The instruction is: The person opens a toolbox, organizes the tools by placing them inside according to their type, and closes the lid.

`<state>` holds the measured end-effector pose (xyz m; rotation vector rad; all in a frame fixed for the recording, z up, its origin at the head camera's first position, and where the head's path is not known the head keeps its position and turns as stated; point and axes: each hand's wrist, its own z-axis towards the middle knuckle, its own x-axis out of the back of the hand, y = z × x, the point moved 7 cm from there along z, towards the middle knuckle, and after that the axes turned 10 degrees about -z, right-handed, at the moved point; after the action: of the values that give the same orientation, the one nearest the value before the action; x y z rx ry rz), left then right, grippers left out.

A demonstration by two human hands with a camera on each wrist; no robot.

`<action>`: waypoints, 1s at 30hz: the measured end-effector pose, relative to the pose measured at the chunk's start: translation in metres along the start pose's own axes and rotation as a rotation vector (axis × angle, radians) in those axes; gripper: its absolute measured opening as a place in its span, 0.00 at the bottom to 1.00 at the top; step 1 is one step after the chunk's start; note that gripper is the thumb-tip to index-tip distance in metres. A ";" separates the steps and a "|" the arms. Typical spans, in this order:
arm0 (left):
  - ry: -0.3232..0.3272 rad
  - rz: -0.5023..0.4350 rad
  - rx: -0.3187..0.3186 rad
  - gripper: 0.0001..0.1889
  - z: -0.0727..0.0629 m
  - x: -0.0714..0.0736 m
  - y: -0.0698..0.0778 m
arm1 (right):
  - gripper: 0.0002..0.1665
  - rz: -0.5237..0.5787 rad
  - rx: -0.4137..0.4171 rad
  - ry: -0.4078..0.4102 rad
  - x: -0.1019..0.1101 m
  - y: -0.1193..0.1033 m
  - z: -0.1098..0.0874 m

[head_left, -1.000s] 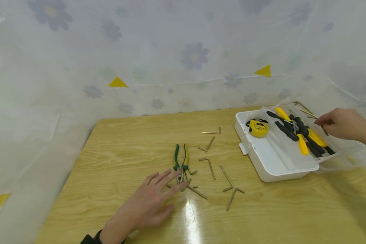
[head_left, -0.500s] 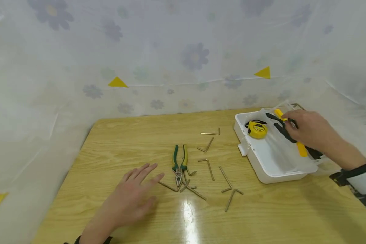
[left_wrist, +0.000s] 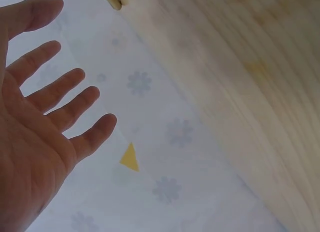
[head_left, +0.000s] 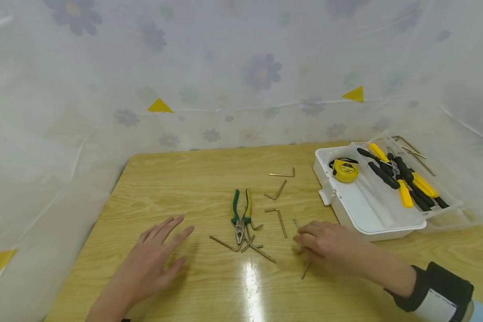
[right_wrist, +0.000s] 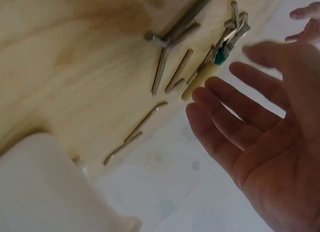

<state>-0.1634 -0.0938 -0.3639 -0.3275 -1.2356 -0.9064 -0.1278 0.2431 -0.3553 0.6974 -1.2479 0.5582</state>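
My right hand (head_left: 330,246) is low over two L-shaped hex keys, hiding most of them; the end of one hex key (head_left: 305,271) shows below it. The right wrist view has this hand (right_wrist: 265,117) with loosely bent fingers and nothing between them. My left hand (head_left: 150,259) hovers at the left, fingers spread, holding nothing, as the left wrist view also has it. Between the hands lie combination pliers (head_left: 239,223) with green and yellow handles, overlapping several hex keys (head_left: 261,254). Further hex keys (head_left: 281,223) lie in a column beyond.
At the right stands an open white toolbox (head_left: 352,226) with a yellow tape measure (head_left: 345,171) in it. Its clear lid (head_left: 442,214) carries black and yellow tools (head_left: 405,193), with several hex keys (head_left: 412,145) along the far side. A patterned sheet (head_left: 233,80) hangs behind the table (head_left: 177,188).
My right hand has left the hex keys in the lid, crossed the toolbox and come down over keys on the table. My left hand has drawn back leftward from the pliers.
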 end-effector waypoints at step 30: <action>0.016 -0.018 0.008 0.37 -0.003 -0.003 0.004 | 0.24 0.207 0.009 0.182 0.000 -0.011 0.005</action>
<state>-0.1588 -0.0916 -0.3669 -0.3024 -1.2294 -0.9179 -0.1227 0.2321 -0.3564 0.5156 -1.1539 0.7811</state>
